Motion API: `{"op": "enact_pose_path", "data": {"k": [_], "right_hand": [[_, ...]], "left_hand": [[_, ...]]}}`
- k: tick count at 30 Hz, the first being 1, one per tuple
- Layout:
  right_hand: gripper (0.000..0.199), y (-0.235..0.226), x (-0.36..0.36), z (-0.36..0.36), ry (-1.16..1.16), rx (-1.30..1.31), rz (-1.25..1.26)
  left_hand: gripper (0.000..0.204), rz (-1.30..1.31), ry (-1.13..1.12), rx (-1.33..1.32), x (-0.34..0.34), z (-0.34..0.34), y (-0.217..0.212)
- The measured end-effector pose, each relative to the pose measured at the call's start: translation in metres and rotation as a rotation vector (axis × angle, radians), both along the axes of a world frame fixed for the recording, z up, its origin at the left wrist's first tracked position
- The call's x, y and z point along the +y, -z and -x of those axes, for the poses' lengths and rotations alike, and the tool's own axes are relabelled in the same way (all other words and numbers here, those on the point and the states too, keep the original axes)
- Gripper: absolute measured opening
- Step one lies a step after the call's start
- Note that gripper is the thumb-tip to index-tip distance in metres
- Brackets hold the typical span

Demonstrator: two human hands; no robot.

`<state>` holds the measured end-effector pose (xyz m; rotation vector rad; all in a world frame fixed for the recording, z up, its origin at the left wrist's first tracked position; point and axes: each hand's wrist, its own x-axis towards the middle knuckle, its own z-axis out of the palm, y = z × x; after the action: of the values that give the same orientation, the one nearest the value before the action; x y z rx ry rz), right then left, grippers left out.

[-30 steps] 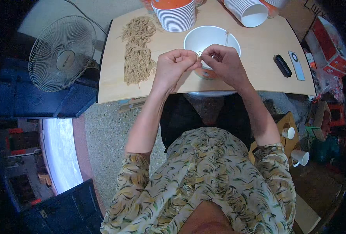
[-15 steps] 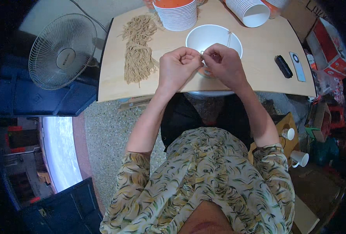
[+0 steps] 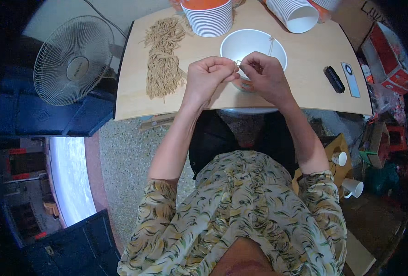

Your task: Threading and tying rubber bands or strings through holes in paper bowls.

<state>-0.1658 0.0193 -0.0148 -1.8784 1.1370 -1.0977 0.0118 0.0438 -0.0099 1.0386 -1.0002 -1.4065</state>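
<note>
My left hand (image 3: 207,79) and my right hand (image 3: 269,79) are raised close together over the near side of a white paper bowl (image 3: 251,40). Both pinch with thumb and fingers, and a small loop of thin pale cord (image 3: 238,62) shows between the fingertips. The cord's ends are hidden by my fingers. A thin string (image 3: 271,44) hangs over the bowl's far right rim. Left of my left hand lies a long bundle of beige cords (image 3: 163,69), apart from my fingers.
A stack of paper bowls (image 3: 208,20) stands at the table's far side, and another stack (image 3: 290,14) lies tipped to its right. A black object (image 3: 334,79) and a pale flat strip (image 3: 351,79) lie at right. A fan (image 3: 77,69) stands left of the table (image 3: 132,99).
My fingertips have drawn slightly apart, and the cord loop between them shows more. The bowl has shifted very slightly right.
</note>
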Motion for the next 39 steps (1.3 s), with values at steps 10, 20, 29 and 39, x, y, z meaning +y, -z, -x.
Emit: {"op": "enact_pose_path", "data": {"k": [10, 20, 29, 39], "right_hand": [[0.013, -0.005, 0.001, -0.003, -0.066, -0.075, -0.027], [0.013, -0.007, -0.003, 0.002, -0.031, -0.076, -0.028], [0.015, -0.02, 0.001, 0.012, -0.123, -0.033, 0.095], [0.016, -0.014, -0.016, 0.006, -0.186, -0.197, -0.319]], "left_hand": [[0.013, 0.122, -0.032, -0.173, -0.002, 0.004, 0.003], [0.014, 0.157, 0.025, -0.139, 0.002, 0.004, 0.0], [0.013, 0.131, 0.07, -0.125, 0.0, 0.002, 0.003], [0.013, 0.122, 0.143, -0.122, -0.006, -0.001, 0.006]]}}
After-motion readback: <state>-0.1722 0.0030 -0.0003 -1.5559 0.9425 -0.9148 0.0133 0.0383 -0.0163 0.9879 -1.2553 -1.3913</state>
